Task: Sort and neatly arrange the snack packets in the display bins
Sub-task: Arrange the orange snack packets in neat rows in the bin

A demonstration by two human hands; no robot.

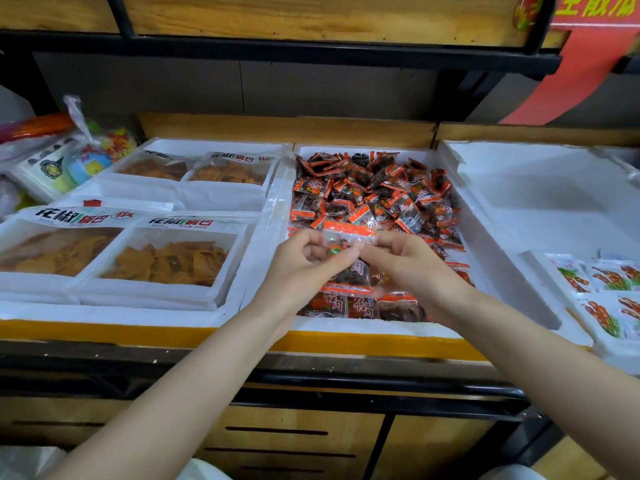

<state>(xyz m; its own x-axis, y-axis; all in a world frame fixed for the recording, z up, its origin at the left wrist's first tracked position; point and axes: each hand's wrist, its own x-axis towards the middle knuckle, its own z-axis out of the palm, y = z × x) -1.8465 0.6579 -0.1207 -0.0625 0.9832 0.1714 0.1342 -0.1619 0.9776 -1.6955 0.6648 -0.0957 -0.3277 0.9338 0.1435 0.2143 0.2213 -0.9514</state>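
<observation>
A small clear snack packet [348,237] with orange ends and dark filling is pinched between my left hand [304,263] and my right hand [405,263], held above the front of the middle white foam bin [280,202]. That bin holds a loose heap of several orange-and-dark packets [377,188] at the back. Along its front edge a few of the same packets [363,306] lie in a neat row, partly hidden by my hands.
The left foam bin [114,311] holds several large clear bags of orange crisps [166,258]. At the right stands a white foam bin [540,202], with a tray of white packets [602,296] printed with red sausages beside it. Mixed bagged goods [79,157] lie far left.
</observation>
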